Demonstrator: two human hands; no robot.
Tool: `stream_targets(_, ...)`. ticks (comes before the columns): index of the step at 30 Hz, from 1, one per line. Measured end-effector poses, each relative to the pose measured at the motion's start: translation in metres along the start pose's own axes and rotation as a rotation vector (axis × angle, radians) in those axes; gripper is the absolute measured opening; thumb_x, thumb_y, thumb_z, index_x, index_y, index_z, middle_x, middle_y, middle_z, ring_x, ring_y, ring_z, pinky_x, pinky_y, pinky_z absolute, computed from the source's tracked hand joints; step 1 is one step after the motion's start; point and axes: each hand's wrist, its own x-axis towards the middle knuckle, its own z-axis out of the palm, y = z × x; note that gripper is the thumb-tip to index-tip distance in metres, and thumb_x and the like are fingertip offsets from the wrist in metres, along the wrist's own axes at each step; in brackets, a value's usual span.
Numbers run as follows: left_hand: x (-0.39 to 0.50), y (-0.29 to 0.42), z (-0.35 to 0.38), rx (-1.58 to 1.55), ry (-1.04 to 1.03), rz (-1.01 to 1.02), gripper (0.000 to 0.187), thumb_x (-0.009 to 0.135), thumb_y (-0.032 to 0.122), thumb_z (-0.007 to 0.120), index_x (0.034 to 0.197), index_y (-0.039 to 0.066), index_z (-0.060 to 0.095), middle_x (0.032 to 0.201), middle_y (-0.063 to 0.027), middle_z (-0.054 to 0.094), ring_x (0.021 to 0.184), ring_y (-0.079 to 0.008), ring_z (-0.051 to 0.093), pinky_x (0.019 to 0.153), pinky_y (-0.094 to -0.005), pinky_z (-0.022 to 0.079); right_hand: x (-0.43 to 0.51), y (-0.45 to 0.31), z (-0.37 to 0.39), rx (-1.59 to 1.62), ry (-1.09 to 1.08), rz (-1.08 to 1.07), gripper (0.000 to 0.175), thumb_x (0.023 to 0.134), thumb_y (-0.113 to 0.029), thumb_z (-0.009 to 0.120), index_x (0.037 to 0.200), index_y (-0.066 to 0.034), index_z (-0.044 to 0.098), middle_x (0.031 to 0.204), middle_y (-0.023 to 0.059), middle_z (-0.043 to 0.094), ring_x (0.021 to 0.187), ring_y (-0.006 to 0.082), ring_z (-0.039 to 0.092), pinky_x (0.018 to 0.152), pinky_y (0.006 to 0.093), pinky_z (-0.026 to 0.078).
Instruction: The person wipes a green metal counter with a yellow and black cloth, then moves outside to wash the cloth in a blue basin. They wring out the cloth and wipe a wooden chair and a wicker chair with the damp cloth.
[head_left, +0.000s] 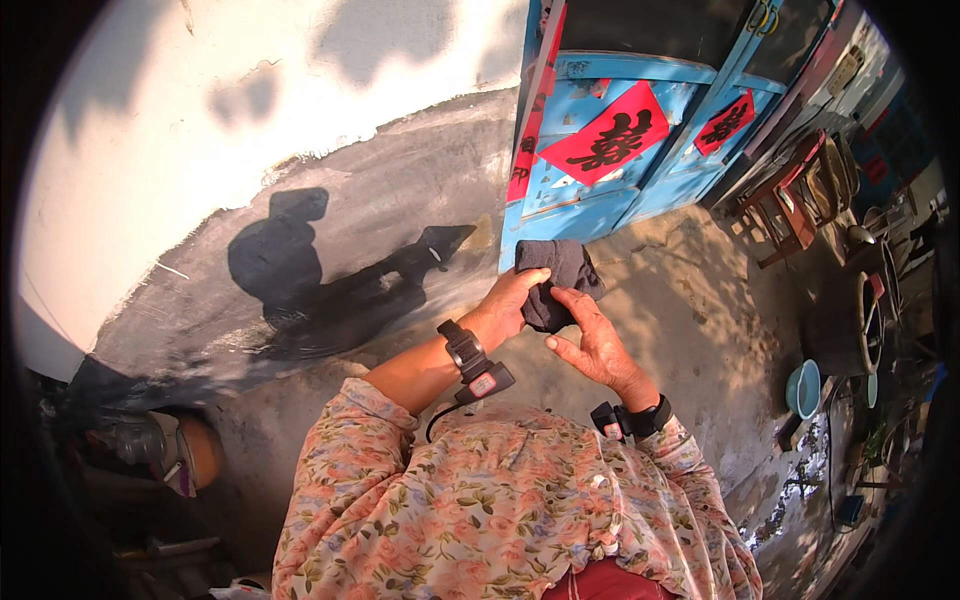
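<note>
A dark, folded cloth (559, 259) is held out in front of my body. My left hand (506, 304) grips its left side, the thumb lying on top and the other fingers hidden beneath. On the cloth's lower right edge rest the fingertips of my right hand (598, 337), its thumb spread away from them. Whether the cloth is a towel or a garment I cannot tell. Each wrist wears a black strap with a small device, the left device (486, 382) trailing a cable.
Ahead stands a blue door (577, 202) bearing red paper with writing. A plastered wall (390, 172) runs along the left. To the right are a wooden chair (787, 199), a large vat (836, 322) and a light-blue basin (804, 390) on the concrete ground (690, 300).
</note>
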Motion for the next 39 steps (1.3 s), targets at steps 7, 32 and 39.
stream_targets(7, -0.074, 0.064, -0.144, -0.445, 0.436, 0.682, 0.032, 0.091, 0.015, 0.052, 0.121, 0.005, 0.050, 0.119, -0.0090, 0.057, 0.108, -0.0252, 0.056, 0.095, -0.0418, 0.045, -0.078, 0.071, 0.030, 0.404, 0.087, 0.560, 0.038, 0.089, -0.021, 0.058, 0.120, 0.0002, 0.052, 0.107, 0.0085, 0.060, 0.101, 0.0153, 0.053, 0.090, 0.0298, 0.042)
stream_targets(32, 0.004, 0.107, -0.175, -0.387, 0.941, 0.989, 0.048, 0.092, 0.027, 0.055, 0.135, 0.012, 0.039, 0.131, -0.0002, 0.044, 0.110, -0.0148, 0.046, 0.094, -0.0310, 0.037, -0.251, 0.187, 0.096, 0.213, 0.021, 1.099, 0.040, 0.081, -0.029, 0.061, 0.109, 0.0000, 0.059, 0.091, 0.0160, 0.067, 0.078, 0.0221, 0.066, 0.071, 0.0333, 0.052)
stream_targets(39, 0.071, 0.112, -0.101, -0.494, 0.739, 0.742, 0.027, 0.095, 0.023, 0.044, 0.110, 0.001, 0.050, 0.111, -0.0109, 0.058, 0.098, -0.0264, 0.060, 0.089, -0.0429, 0.050, -0.318, 0.194, 0.114, 0.266, 0.273, 1.167, 0.042, 0.079, -0.032, 0.061, 0.105, 0.0009, 0.061, 0.084, 0.0153, 0.067, 0.076, 0.0201, 0.066, 0.069, 0.0316, 0.052)
